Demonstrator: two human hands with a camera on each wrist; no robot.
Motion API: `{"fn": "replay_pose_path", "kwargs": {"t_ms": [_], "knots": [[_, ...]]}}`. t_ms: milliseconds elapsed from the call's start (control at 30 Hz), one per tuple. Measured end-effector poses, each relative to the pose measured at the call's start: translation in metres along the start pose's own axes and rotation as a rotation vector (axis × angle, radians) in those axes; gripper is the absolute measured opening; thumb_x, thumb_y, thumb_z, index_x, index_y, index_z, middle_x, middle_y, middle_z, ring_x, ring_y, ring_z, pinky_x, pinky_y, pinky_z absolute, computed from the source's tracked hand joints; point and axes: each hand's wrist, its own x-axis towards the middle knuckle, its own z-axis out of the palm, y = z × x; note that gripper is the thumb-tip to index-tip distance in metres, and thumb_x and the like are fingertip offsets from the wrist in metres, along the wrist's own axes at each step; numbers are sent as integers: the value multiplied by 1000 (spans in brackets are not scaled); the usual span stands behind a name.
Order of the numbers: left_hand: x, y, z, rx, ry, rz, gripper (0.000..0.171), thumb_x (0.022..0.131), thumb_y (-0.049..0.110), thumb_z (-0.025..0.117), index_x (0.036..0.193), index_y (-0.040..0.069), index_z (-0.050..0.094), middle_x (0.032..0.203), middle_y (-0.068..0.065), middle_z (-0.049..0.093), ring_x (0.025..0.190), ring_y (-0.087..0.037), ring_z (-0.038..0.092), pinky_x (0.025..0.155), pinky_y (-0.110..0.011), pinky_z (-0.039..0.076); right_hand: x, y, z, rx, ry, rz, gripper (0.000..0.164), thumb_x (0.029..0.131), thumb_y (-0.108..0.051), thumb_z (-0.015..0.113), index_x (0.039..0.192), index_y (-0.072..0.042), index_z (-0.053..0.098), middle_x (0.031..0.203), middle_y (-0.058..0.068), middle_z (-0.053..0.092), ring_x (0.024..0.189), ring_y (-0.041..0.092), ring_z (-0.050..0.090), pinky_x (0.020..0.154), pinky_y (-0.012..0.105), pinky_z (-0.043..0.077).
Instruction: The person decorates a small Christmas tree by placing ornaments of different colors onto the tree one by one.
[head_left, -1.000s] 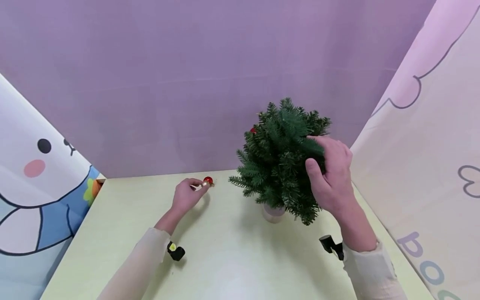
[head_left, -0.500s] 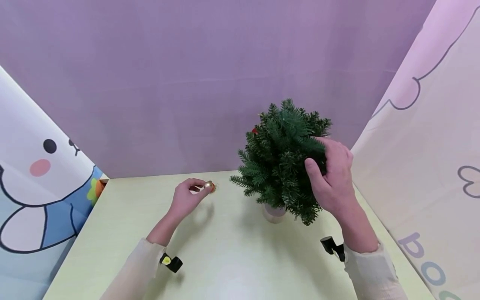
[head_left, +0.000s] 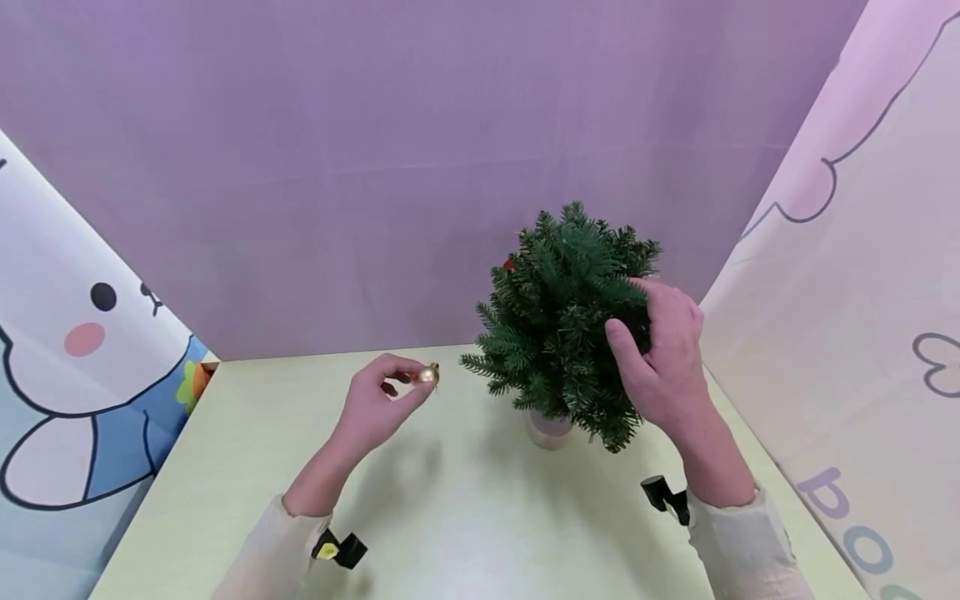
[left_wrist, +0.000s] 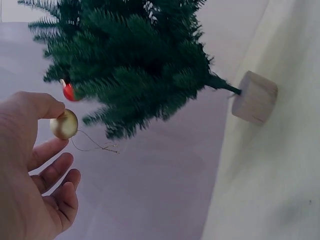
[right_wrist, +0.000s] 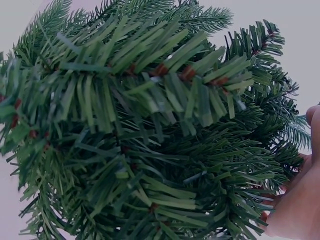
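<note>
My left hand (head_left: 378,404) pinches a gold ball ornament (left_wrist: 65,124) between thumb and forefinger, off the table. Its thin string loop (left_wrist: 92,146) dangles free, while the other fingers curl loosely. To the right stands a small artificial Christmas tree (head_left: 562,333), upright on a round wooden base (left_wrist: 255,98). My right hand (head_left: 667,354) holds the tree's right side; its fingertips are hidden in the foliage, and the thumb lies in front. On the tree's far left side hangs a red ball ornament (left_wrist: 68,91). A speck of red shows behind the gold ball, between my left fingers.
A pale table (head_left: 247,467) carries the tree near its back edge. A purple cloth (head_left: 300,208) rises behind it. Printed cloths close in the left and right sides. Each wrist wears a small black camera (head_left: 349,550).
My left hand has lifted the gold ball and drawn it slightly right and nearer. A red ball seen beyond it on the table is now mostly covered. The right hand stays on the tree.
</note>
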Motion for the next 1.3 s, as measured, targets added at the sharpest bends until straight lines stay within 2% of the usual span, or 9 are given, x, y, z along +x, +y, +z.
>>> {"fn": "replay_pose_path", "kwargs": {"t_ms": [100, 267, 467, 533, 767, 1133, 1300], "knots": [[-4, 10, 1, 4, -8, 44, 16, 83, 22, 79, 97, 26, 72, 99, 10, 65, 88, -18, 60, 67, -39, 45, 0, 0, 0, -1, -4, 2, 52, 97, -46, 48, 124, -3, 58, 116, 14, 59, 108, 32, 48, 101, 51, 20], [-9, 25, 2, 0, -8, 104, 19, 82, 17, 79, 96, 27, 71, 98, 12, 64, 87, -13, 58, 67, -36, 44, 0, 1, 1, 2, -2, 8, 51, 97, -46, 48, 123, -2, 58, 115, 14, 59, 107, 31, 48, 101, 50, 19], [-12, 46, 0, -19, -29, 162, 24, 81, 9, 79, 100, 22, 72, 97, 7, 64, 88, -14, 56, 69, -34, 43, 1, 0, 1, -4, -14, 7, 50, 98, -44, 48, 124, -2, 57, 116, 15, 58, 109, 32, 47, 102, 50, 19], [-13, 56, 0, -31, -50, 185, 24, 80, 6, 79, 100, 18, 73, 96, 4, 65, 87, -15, 55, 69, -34, 43, 1, 0, 1, -2, -14, 7, 49, 97, -42, 49, 124, -2, 57, 117, 15, 58, 110, 32, 47, 102, 49, 19], [-15, 106, -1, -101, -120, 276, 17, 81, -4, 73, 95, 5, 71, 92, -5, 66, 83, -15, 54, 66, -33, 41, 0, -2, 1, -2, -10, 15, 47, 97, -40, 50, 125, -3, 57, 118, 13, 58, 110, 31, 47, 102, 49, 18], [-11, 125, 10, -131, -161, 321, 21, 78, -6, 74, 97, 3, 72, 93, -5, 65, 87, -18, 54, 66, -35, 42, -3, 2, 7, -40, 41, 15, 52, 93, -45, 52, 123, -2, 56, 117, 14, 58, 105, 33, 48, 100, 50, 21], [-6, 132, 13, -136, -152, 341, 22, 77, -6, 75, 97, 2, 72, 92, -4, 65, 87, -18, 54, 67, -34, 42, -6, 1, 9, -63, 58, 24, 61, 94, -44, 51, 132, 4, 48, 126, 21, 52, 117, 35, 45, 103, 53, 19]]}}
